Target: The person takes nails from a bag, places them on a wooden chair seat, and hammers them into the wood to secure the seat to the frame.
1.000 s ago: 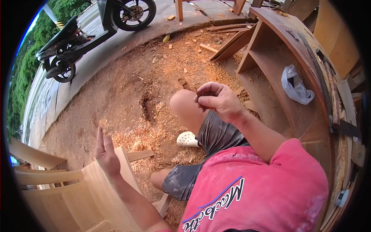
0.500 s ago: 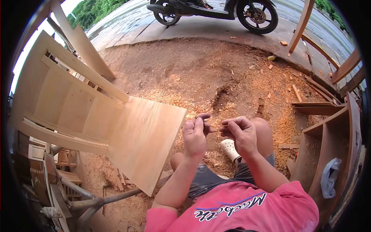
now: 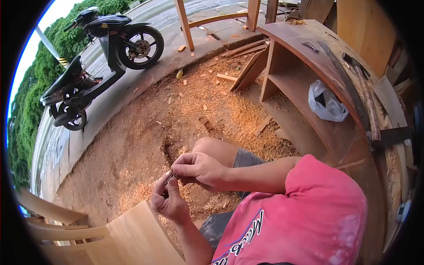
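Head view: both hands meet in front of the bent knee (image 3: 216,148), over the sawdust (image 3: 176,115). The left hand (image 3: 168,201) is pinched, thumb and fingers closed on a small thin piece (image 3: 169,177) (a nail or sliver, too small to tell), which pokes up between the two hands. The right hand (image 3: 198,168) is curled in a loose fist, its fingertips touching the same piece from above. A pale wooden chair (image 3: 128,238) lies just below the left hand, and a dark shelf (image 3: 309,66) with a white bag (image 3: 326,102) on it stands well to the right. A scooter (image 3: 95,57) is parked on the pavement beyond.

Judging by the grip, the step in hand is sorting or passing the small piece from one hand to the other. Any next move would call for a fine fingertip hold, since the piece could easily drop into the shavings.
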Available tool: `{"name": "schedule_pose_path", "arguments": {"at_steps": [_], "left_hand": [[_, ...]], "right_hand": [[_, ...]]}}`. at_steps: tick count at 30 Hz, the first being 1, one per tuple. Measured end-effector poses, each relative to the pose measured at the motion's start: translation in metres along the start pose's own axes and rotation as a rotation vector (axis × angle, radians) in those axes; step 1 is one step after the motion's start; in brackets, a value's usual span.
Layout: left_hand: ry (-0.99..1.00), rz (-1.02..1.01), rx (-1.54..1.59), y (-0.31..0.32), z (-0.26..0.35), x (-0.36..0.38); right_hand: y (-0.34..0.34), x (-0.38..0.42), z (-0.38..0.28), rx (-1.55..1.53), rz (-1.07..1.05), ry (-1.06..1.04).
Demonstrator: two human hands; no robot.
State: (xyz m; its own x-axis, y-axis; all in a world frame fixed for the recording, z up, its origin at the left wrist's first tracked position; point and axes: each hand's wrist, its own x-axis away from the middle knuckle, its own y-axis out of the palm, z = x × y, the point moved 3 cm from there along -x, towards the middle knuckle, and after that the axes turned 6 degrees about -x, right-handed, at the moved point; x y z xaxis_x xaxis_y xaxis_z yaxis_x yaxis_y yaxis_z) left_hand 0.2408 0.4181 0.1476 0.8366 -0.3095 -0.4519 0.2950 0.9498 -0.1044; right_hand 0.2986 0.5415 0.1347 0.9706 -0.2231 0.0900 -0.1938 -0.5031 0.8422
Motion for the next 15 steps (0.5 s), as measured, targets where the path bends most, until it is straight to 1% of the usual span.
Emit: {"name": "schedule_pose_path", "arguments": {"at_steps": [1,2,4,5,7,8,9,10,11,12,14,15], "left_hand": [[0.06,0.004,0.054,0.003,-0.001,-0.003],[0.061,-0.015,0.055,0.004,0.001,-0.006],[0.139,-0.025,-0.062,0.008,0.015,-0.014],[0.143,-0.04,-0.05,0.007,0.014,-0.018],[0.164,-0.076,-0.035,-0.004,0.011,-0.032],[0.178,-0.04,0.006,-0.014,0.016,-0.045],[0.18,-0.016,-0.122,-0.043,0.006,-0.063],[0.123,0.031,-0.211,-0.075,0.0,-0.08],[0.134,0.144,-0.255,-0.111,-0.017,-0.097],[0.062,0.233,-0.351,-0.158,-0.043,-0.111],[-0.037,0.391,-0.468,-0.268,-0.106,-0.117],[-0.177,0.467,-0.473,-0.337,-0.152,-0.111]], "right_hand": [[-0.002,0.0,-0.001,0.056,-0.013,-0.012],[-0.004,0.001,-0.002,0.046,-0.004,-0.026],[-0.005,0.005,-0.01,0.277,-0.037,-0.049],[-0.006,0.008,-0.017,0.278,-0.026,-0.064],[0.005,0.019,-0.04,0.507,0.018,-0.06],[0.006,0.029,-0.061,0.757,0.013,-0.249],[0.016,0.05,-0.089,0.829,0.059,-0.345],[0.028,0.076,-0.119,0.901,0.103,-0.442],[0.032,0.102,-0.144,1.107,0.199,-0.721],[0.04,0.13,-0.171,1.411,0.308,-0.958],[0.055,0.186,-0.21,1.785,0.714,-1.198],[0.058,0.212,-0.224,1.875,0.92,-1.219]]}}
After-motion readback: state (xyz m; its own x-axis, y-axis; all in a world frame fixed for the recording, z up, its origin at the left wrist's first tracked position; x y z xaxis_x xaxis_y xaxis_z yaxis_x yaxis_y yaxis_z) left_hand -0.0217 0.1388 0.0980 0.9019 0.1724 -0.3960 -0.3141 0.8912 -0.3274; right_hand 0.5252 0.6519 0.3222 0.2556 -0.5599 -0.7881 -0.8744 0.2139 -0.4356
